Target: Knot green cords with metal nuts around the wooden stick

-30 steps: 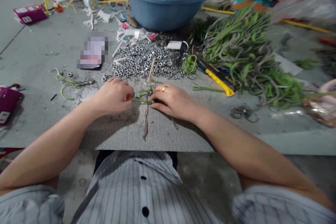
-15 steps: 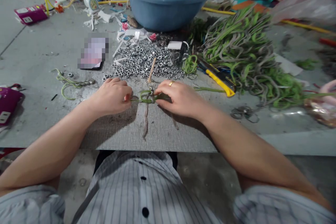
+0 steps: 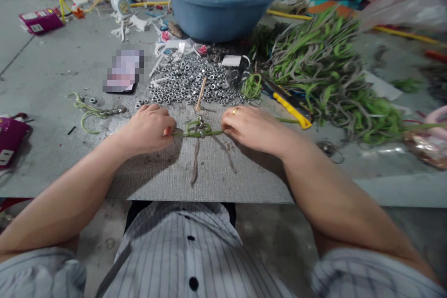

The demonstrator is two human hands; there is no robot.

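Cord (image 3: 214, 133), looped at metal pieces (image 3: 200, 126), stretches over the table (image 3: 240, 186) between left hand (image 3: 146, 128) and right hand (image 3: 256, 128); fingers of both seem to pinch it, tips partly hidden. Tightening looks in hand, calling next for even tension.

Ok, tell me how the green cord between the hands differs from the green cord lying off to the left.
The held cord is drawn out sideways between the left hand and right hand; the loose cord lies with no hand on it. The held cord runs nearly straight along its near side, while the loose cord's green ends curl. Both are green, with shiny metal pieces on or against them.
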